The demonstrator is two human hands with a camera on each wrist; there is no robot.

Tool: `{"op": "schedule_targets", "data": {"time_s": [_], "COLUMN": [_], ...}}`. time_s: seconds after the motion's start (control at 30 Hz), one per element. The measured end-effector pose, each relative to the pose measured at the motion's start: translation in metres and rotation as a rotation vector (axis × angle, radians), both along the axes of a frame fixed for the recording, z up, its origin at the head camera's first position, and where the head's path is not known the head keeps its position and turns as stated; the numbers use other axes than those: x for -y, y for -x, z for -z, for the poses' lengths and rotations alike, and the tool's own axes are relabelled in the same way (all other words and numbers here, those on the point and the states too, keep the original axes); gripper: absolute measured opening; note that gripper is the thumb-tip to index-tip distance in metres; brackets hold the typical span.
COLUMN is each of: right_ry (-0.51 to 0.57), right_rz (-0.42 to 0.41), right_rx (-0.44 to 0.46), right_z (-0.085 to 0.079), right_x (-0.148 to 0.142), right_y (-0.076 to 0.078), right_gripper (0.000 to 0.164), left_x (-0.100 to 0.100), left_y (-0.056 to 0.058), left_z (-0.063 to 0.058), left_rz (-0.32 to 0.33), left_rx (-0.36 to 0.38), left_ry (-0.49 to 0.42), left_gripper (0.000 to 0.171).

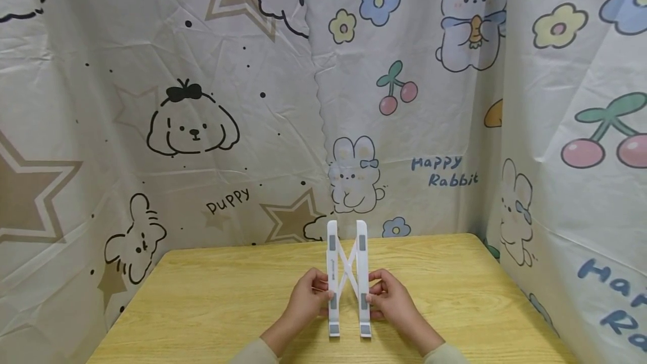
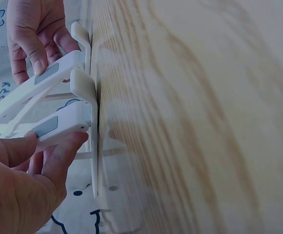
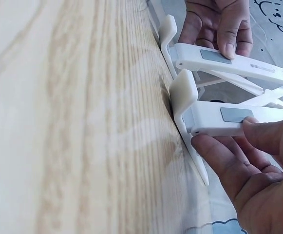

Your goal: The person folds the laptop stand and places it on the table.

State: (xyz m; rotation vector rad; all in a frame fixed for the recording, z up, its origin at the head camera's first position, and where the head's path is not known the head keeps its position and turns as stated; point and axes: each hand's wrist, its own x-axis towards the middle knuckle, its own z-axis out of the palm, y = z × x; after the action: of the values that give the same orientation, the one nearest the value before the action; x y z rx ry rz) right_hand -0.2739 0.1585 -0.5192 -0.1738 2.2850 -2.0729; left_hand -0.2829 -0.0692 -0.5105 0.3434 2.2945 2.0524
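Note:
A white folding laptop stand with grey pads stands on the wooden table, its two long arms joined by an X-shaped brace. My left hand grips the left arm near its lower end, thumb at the grey pad. On the opposite side my right hand holds the right arm the same way. In the left wrist view the left hand pinches the arm between thumb and fingers, close to the upturned front lip. The right wrist view has the right hand with its thumb on the pad and fingers beneath the arm.
The yellow wood-grain table spreads out on both sides of the stand. Behind it and to the sides hang cream curtains printed with puppies, rabbits, stars and cherries. The curtain meets the table's back edge just beyond the stand.

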Motion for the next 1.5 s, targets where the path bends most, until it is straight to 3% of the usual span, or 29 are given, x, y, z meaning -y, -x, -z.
{"op": "schedule_targets", "data": {"time_s": [1.17, 1.5], "right_ry": [-0.015, 0.009], "right_rz": [-0.028, -0.02], "right_rx": [-0.008, 0.001], "right_z": [0.001, 0.005], "right_x": [0.013, 0.018], "right_y": [0.003, 0.007], "right_gripper": [0.035, 0.034], "left_x": [-0.019, -0.022], "left_y": [0.004, 0.007], "left_z": [0.004, 0.004], "left_rz": [-0.028, -0.022], "left_rx": [-0.006, -0.023], "left_ry": [0.006, 0.047], "left_gripper": [0.026, 0.023]}}
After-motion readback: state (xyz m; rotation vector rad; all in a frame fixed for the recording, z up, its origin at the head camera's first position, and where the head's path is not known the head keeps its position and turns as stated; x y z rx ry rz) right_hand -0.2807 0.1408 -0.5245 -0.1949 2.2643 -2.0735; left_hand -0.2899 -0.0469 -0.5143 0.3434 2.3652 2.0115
